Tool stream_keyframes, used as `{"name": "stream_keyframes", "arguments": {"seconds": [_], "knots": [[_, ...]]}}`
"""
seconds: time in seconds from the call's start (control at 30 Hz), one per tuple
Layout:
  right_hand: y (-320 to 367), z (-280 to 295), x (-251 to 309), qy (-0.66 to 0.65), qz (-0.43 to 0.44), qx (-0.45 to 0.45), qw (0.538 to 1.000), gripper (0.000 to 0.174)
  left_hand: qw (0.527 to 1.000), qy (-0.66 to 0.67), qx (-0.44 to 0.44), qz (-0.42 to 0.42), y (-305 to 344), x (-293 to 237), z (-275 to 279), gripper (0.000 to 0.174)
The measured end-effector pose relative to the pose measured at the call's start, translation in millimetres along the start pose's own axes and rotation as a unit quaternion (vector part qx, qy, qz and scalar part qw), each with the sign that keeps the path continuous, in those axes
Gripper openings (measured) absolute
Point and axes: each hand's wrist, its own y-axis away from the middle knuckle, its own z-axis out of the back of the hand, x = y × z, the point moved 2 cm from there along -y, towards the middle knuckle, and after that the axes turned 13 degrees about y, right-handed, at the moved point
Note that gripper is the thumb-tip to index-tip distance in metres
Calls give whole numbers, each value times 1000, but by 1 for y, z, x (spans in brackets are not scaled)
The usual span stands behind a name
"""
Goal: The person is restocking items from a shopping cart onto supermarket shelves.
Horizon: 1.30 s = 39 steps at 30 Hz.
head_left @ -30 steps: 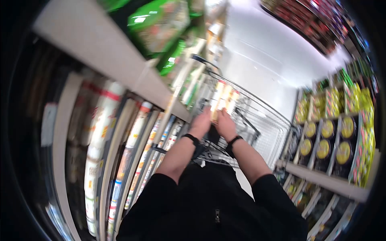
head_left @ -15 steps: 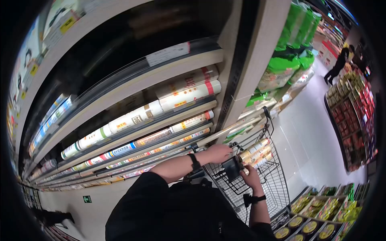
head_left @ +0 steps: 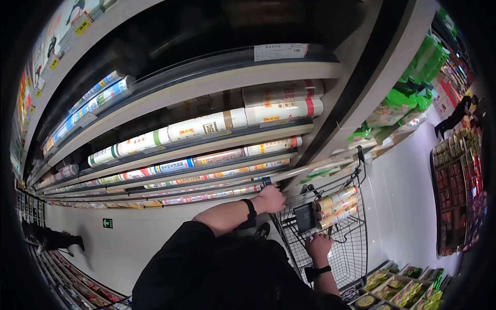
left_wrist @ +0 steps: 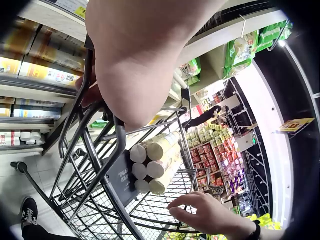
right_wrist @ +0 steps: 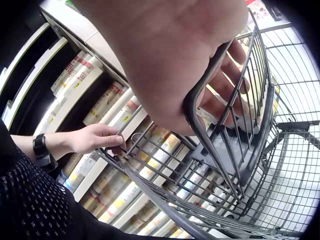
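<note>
My left hand grips the near left corner of a wire shopping cart, its fingers curled round the dark bar in the right wrist view. My right hand holds the cart's bar farther right; in the right wrist view the bar crosses the palm and the fingers bend down past it. Several cylindrical paper-wrapped packs, like dried noodles, lie stacked in the cart just beyond my hands. Their round pale ends show in the left wrist view. Against them stands a dark flat panel.
Shelves of similar packs rise close along the left. Green bags hang past the shelf post. Yellow-packed goods stand at lower right, a display island beyond. One person is far right, another far left.
Both hands were together at the packs over the cart. They have parted, the right leaving the packs and panel for the cart's bar. The head view has swung toward the left shelves.
</note>
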Motion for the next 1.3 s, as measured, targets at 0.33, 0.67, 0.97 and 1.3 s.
{"name": "stream_keyframes", "arguments": {"seconds": [0.33, 0.67, 0.97, 1.3], "knots": [[-5, 23, 66, -40, -68, -60, 995, 37, 1000, 13, 2, 15, 39, 44, 12, 42], [16, 33, 124, -62, -131, -74, 987, 34, 999, 18, -41, 4, 81, 66, 0, 43], [-14, 67, 176, -68, -101, -76, 990, 30, 978, 4, -201, -58, 115, 116, -8, 34], [32, 36, 173, -60, -128, -46, 989, 29, 991, -55, -113, -36, 134, 94, -16, 29]]}}
